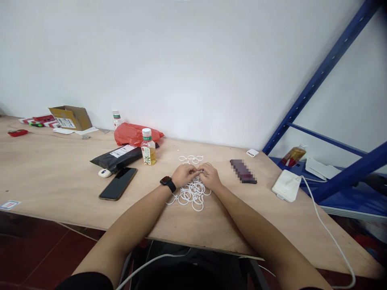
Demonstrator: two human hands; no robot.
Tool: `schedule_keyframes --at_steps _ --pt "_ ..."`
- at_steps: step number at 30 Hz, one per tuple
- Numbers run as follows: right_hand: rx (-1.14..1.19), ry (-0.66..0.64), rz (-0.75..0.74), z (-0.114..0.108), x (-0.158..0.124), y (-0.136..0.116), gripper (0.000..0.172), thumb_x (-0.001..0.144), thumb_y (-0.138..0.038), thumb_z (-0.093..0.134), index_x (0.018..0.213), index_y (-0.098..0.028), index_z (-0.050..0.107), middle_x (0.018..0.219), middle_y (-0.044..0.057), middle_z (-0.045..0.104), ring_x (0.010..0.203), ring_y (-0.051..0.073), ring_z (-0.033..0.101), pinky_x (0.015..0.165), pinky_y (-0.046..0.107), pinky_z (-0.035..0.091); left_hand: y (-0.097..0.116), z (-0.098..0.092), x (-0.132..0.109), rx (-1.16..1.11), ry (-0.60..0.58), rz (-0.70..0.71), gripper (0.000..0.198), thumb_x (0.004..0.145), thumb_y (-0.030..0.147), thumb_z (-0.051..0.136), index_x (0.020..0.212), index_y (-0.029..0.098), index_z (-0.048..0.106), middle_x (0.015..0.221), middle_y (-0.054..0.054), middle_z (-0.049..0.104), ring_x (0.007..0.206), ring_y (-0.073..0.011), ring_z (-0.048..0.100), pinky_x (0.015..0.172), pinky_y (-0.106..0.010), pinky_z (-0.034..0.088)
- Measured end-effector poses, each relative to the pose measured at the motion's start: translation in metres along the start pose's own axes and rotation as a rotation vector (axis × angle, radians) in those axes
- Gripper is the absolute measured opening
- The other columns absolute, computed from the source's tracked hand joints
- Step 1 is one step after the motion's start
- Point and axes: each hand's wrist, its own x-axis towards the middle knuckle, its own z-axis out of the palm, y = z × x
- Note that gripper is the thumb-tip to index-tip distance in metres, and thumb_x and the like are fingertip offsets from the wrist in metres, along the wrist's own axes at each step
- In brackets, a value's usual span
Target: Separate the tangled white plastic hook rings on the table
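Observation:
White plastic rings with small tabs, like curtain rings [198, 205], lie in a loose pile on the wooden table under my hands. My left hand [185, 175], with a black watch [168, 183] on its wrist, is closed in a pinch just above the pile. Fingertip to fingertip with it, my right hand [210, 176] is pinched too. A bit of white shows between the fingers and looks like one of the rings; most of it is hidden. Just beyond my hands, several more white rings [191, 158] lie in a small group.
Left of the pile are a phone [118, 184], an earbud case [104, 173], a black parcel [116, 158], a drink bottle [148, 147] and a red bag [130, 135]. To the right lie a blurred dark object [243, 171] and a white charger [286, 185] with a cable. Blue shelving [320, 60] stands beyond.

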Motion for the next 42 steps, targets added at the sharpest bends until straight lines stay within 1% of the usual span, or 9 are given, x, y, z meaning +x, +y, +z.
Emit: schedule_keyframes --at_steps 7,17,21,23,25,28,34,38,42 --pt "0.014 -0.018 -0.03 -0.004 -0.001 0.0 0.019 0.08 -0.016 0.051 0.088 -0.022 0.067 0.083 0.004 0.069 0.08 0.019 0.062 0.077 0.034 0.049 -0.006 0.0 -0.001 -0.171 0.017 -0.141 0.033 0.082 0.045 0.063 0.08 0.013 0.069 0.07 -0.002 0.066 0.063 -0.0113 0.056 0.058 -0.021 0.041" --pt "0.028 -0.019 0.02 -0.004 0.0 0.006 0.028 0.073 -0.009 0.044 0.079 -0.021 0.068 0.076 0.003 0.068 0.077 0.018 0.061 0.075 0.032 0.049 -0.005 0.006 0.0 -0.293 -0.08 -0.126 0.032 0.078 0.044 0.068 0.076 0.013 0.068 0.069 -0.002 0.066 0.063 -0.0116 0.056 0.06 -0.022 0.044" --pt "0.061 0.027 0.141 -0.005 -0.005 0.015 0.034 0.075 -0.012 0.044 0.094 -0.021 0.07 0.087 0.003 0.071 0.08 0.018 0.064 0.076 0.031 0.051 -0.012 -0.004 0.003 -0.086 0.005 -0.076 0.032 0.088 0.045 0.055 0.094 0.019 0.073 0.097 -0.005 0.071 0.092 -0.0179 0.062 0.087 -0.03 0.045" --pt "0.092 0.006 0.202 -0.006 -0.008 0.018 0.036 0.076 -0.012 0.043 0.099 -0.02 0.07 0.085 0.002 0.071 0.075 0.017 0.065 0.072 0.03 0.051 -0.02 -0.009 0.004 0.159 0.096 -0.195 0.034 0.089 0.046 0.052 0.104 0.023 0.072 0.115 -0.008 0.066 0.11 -0.0242 0.055 0.097 -0.038 0.039" --pt "0.091 -0.049 0.207 -0.006 -0.009 0.02 0.036 0.077 -0.012 0.043 0.099 -0.02 0.071 0.083 0.002 0.072 0.074 0.017 0.066 0.072 0.03 0.052 -0.029 -0.013 0.003 0.338 0.041 -0.336 0.035 0.087 0.048 0.054 0.111 0.028 0.07 0.129 -0.008 0.059 0.12 -0.0308 0.049 0.099 -0.046 0.035" --pt "-0.004 -0.126 0.137 -0.006 -0.008 0.019 0.03 0.082 -0.015 0.046 0.095 -0.021 0.072 0.088 0.004 0.072 0.084 0.019 0.065 0.08 0.033 0.05 -0.037 -0.013 0.002 0.43 -0.081 -0.39 0.032 0.086 0.047 0.055 0.108 0.03 0.071 0.127 -0.007 0.061 0.119 -0.0328 0.048 0.097 -0.049 0.033" --pt "-0.152 -0.083 0.188 -0.008 -0.003 0.018 0.023 0.09 -0.027 0.049 0.094 -0.019 0.07 0.093 0.007 0.071 0.091 0.021 0.063 0.084 0.036 0.047 -0.035 -0.011 0.003 0.497 -0.062 -0.345 0.023 0.081 0.041 0.063 0.084 0.021 0.074 0.102 -0.009 0.07 0.103 -0.0296 0.057 0.092 -0.046 0.034" --pt "-0.156 -0.073 0.187 -0.006 -0.005 0.021 0.022 0.089 -0.028 0.052 0.099 -0.02 0.069 0.095 0.007 0.071 0.089 0.021 0.062 0.084 0.036 0.048 -0.035 -0.01 0.004 0.431 0.062 -0.254 0.022 0.079 0.039 0.068 0.09 0.022 0.074 0.103 -0.008 0.07 0.101 -0.0269 0.059 0.092 -0.043 0.037" --pt "-0.115 -0.041 0.205 -0.001 -0.004 0.02 0.03 0.089 -0.03 0.053 0.115 -0.02 0.065 0.098 0.007 0.07 0.089 0.021 0.063 0.085 0.037 0.05 -0.029 -0.008 0.006 0.287 0.185 -0.024 0.023 0.079 0.033 0.071 0.097 0.02 0.072 0.104 -0.008 0.068 0.098 -0.0226 0.061 0.09 -0.038 0.044"
